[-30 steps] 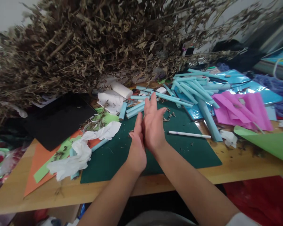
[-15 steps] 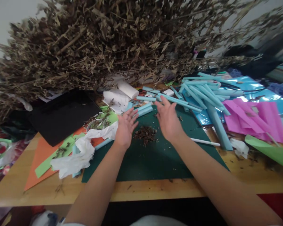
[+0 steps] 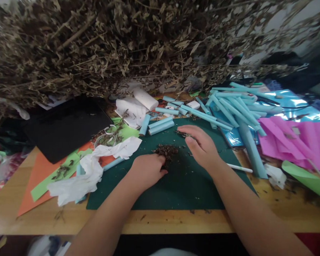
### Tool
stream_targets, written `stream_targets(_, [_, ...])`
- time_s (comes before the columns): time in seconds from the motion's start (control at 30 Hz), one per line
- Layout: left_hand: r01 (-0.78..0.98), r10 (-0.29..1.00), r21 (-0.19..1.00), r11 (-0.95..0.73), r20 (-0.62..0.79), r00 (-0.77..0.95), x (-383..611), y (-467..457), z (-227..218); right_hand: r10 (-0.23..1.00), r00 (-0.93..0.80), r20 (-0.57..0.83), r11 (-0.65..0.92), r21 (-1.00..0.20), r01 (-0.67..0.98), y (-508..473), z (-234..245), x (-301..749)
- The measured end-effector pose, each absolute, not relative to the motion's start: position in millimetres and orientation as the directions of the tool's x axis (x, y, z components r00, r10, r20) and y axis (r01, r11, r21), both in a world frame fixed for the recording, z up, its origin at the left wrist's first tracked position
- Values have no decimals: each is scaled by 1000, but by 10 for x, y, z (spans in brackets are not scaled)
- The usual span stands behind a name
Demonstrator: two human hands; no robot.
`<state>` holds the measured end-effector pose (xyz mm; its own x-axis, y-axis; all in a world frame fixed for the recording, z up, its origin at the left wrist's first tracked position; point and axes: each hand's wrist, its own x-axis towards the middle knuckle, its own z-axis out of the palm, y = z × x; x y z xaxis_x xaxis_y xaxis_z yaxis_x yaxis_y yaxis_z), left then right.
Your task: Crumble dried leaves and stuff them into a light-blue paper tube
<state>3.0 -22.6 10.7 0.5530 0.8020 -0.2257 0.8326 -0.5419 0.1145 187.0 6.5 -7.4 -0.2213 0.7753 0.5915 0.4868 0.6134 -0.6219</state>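
Observation:
A small heap of crushed dried leaves [image 3: 167, 151] lies on a dark green cutting mat [image 3: 176, 192]. My left hand [image 3: 148, 170] rests at the heap's left edge, palm down. Its fingers bend into the leaves and their tips are partly hidden, while the thumb stands apart. To the right of the heap is my right hand [image 3: 201, 145], curved, with a gap between thumb and fingers. A few loose leaf bits [image 3: 183, 134] show beside its fingers. Neither hand visibly lifts anything.
Dried branches [image 3: 149, 46] fill the back. Blue paper tubes [image 3: 161, 126] lie behind the heap, with more piled [image 3: 234, 106] at right. Crumpled white tissue [image 3: 88, 177] and a black flat sheet [image 3: 69, 128] are left; pink paper [image 3: 290, 138] and a white stick [image 3: 240, 168] right.
Both hands were raised and spread above the mat. The left has come down onto the heap's left side with fingers bent; the right has lowered, moved right and curved inward. The view shifted slightly.

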Motion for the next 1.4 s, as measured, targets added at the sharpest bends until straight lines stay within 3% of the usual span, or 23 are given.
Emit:
stream_targets(0.23, [822, 788, 144, -551, -235, 569, 22, -215, 116, 783, -211, 585, 586, -580, 566, 25, -4, 1953])
stream_targets(0.53, [769, 746, 156, -620, -185, 640, 1, -197, 80, 737, -327, 591, 644, -468, 605, 25, -14, 1918])
stream_targets(0.77, [758, 733, 203, -620, -195, 652, -2, -205, 81, 737, -324, 593, 641, -461, 614, 23, -7, 1925])
stream_targets(1.07, [733, 872, 596, -330, -106, 478, -78, -197, 220, 758, -271, 593, 625, -543, 561, 11, 9, 1946])
stream_targets(1.23, [426, 916, 902, -66, -115, 385, -28, -214, 107, 743, -335, 579, 651, -508, 564, -19, 20, 1893])
stream_targets(1.4, [247, 952, 969, 25, -98, 290, 50, -170, 45, 668, -518, 535, 744, -456, 489, -67, 24, 1759])
